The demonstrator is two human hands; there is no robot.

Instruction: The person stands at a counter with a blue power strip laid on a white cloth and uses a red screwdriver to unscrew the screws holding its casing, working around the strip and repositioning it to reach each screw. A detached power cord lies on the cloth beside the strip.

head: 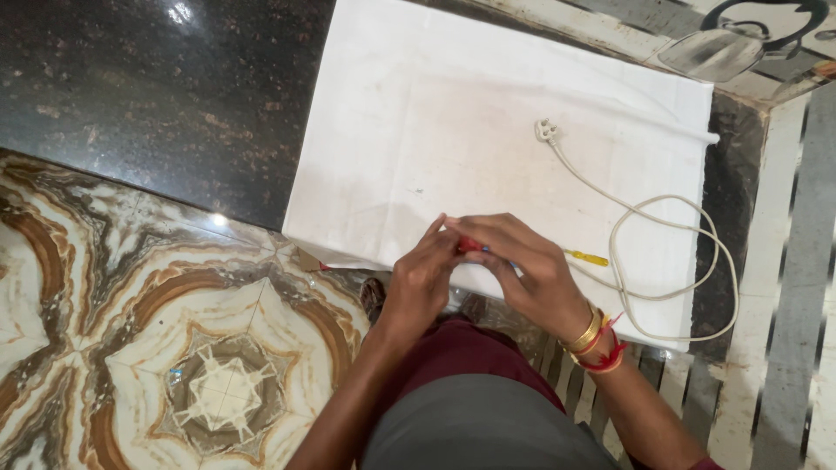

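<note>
Both hands meet at the white cloth's [488, 113] near edge: my left hand [422, 278] and right hand [522, 265] (fingers curled) pinch a small red object [470, 245], with the cream cord [670, 226] lying beyond.

- A home: ornate patterned marble floor tiles [131, 348] in brown and cream.
- A polished black granite surface [157, 104] carries a white cloth [453, 113].

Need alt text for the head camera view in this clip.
Two hands, left hand and right hand, meet over the near edge of a white cloth, pinching a small red object. A cream cord with a plug loops beside a yellow-handled tool. An iron sits at the far corner.
</note>
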